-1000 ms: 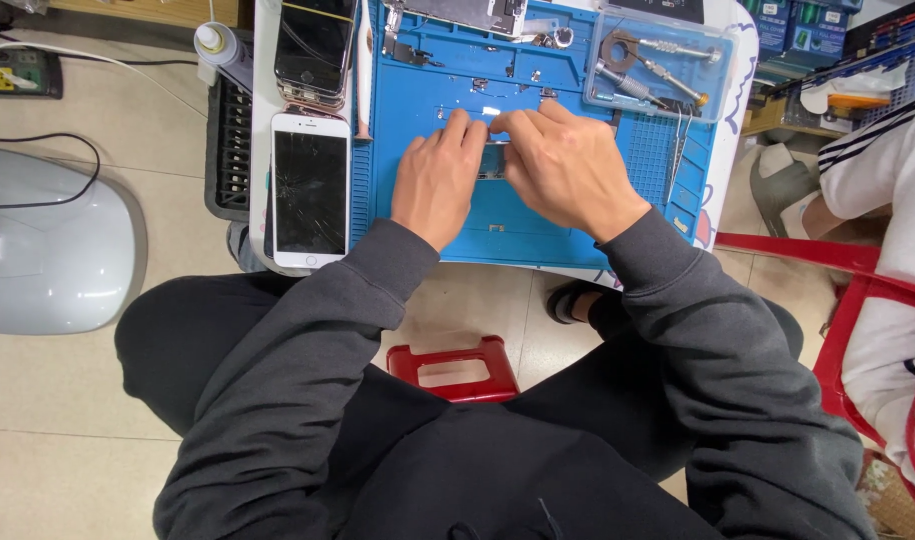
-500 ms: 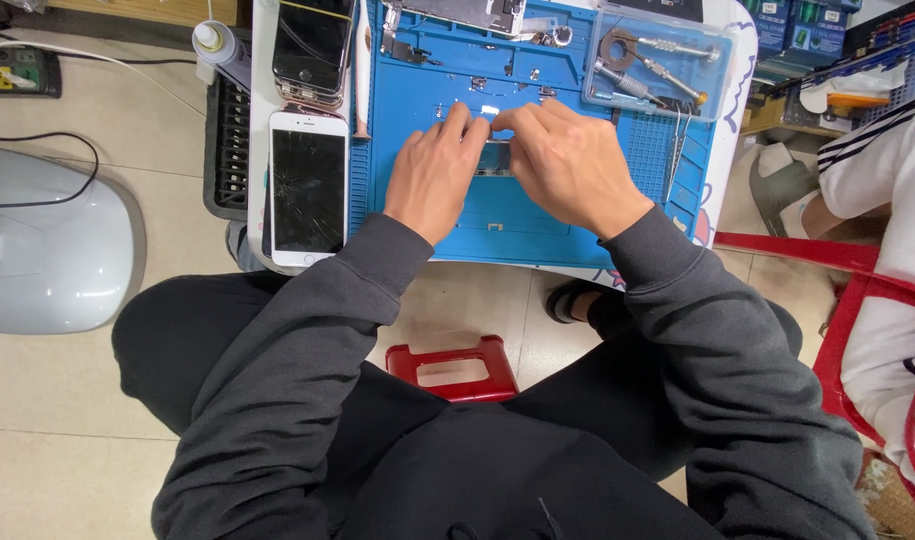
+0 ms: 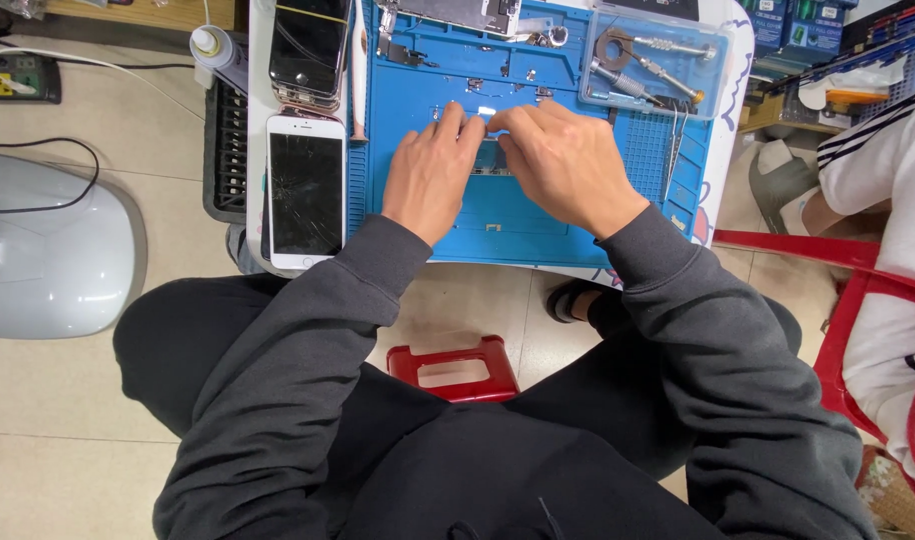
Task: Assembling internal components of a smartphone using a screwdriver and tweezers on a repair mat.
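1. While both hands meet over the middle of the blue mat [image 3: 498, 225], the left hand [image 3: 430, 172] lies palm down with fingers loosely curled, its fingertips pinching toward a small pale part [image 3: 486, 112] at the far end of the fingers.
2. The right hand [image 3: 563, 165] covers the spot from the right, fingers bent and closed over the work; I cannot tell from where I stand just what it grips, since the knuckles hide it.
3. The piece being handled, a dark flat part [image 3: 490, 160], sits on the mat between and partly under the two hands, near the mat's centre.
4. To do this well, I judge both wrists should rest on the mat so that only the fingertips move; the part looks tiny and easy to flick away.
5. Loose screws and bits [image 3: 475, 84] lie just beyond the fingers, so any sliding should be kept short.
6. The clear tray of tools [image 3: 648, 62] sits far right, within reach of the right hand.
7. A cracked white phone [image 3: 306, 190] lies left of the mat, with a dark phone [image 3: 309, 45] beyond it; the left elbow should stay clear of both.
8. A red stool [image 3: 453, 368] shows below, between the knees.
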